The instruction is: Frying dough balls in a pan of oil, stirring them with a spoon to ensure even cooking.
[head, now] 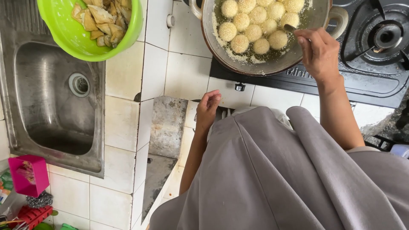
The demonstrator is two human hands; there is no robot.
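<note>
Nearest, the left hand [208,108] hangs at the edge of the tiled counter [187,74] just below the stove, fingers loosely curled and grasping nothing. Further out, the right hand [318,53] is clenched around the handle of a utensil [290,28] whose tip dips among the round, crumb-coated balls [255,21] in the frying pan [264,64] on the black gas stove [375,72]. The balls sit in shallow oil — likely light, soft and crumbly, slick with fat and hot, so better nudged from underneath than pinched; the pan itself looks heavy, best taken by its side handles. Off to the left lies a steel sink [55,106], seemingly empty, and beyond it a green bowl [68,38] heaped with folded, pale pastry pieces [100,19].
</note>
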